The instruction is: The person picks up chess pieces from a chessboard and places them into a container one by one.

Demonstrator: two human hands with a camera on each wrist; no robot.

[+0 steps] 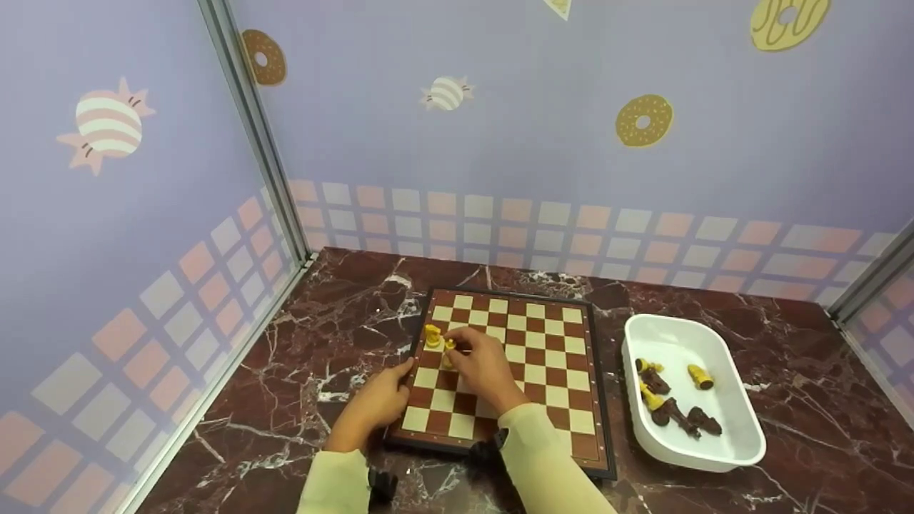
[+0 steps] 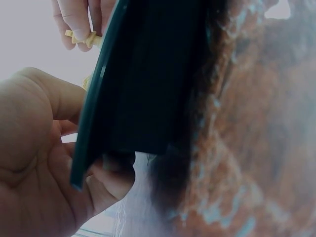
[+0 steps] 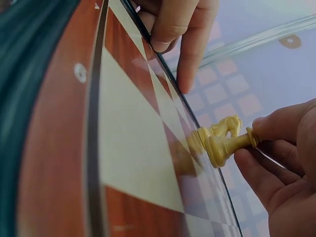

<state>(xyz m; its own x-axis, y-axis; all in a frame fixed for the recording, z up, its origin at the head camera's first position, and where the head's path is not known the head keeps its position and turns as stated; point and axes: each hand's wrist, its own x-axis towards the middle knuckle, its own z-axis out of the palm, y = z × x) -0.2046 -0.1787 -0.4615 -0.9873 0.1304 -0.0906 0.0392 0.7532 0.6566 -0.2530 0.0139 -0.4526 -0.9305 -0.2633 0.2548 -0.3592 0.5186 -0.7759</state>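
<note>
A brown-and-cream chessboard with a dark rim lies on the table. My right hand pinches a yellow chess piece by its upper part, over the board's left side; the fingers hide its top, so its kind cannot be told. Beside it on the board stands a yellow knight. At the left edge, my left hand grips the board, thumb on the upper side and fingers curled beneath the rim, as the left wrist view shows.
To the right of the board is a white plastic tub holding several yellow and dark brown chess pieces. The table is dark red marble. Patterned panels stand behind and at both sides.
</note>
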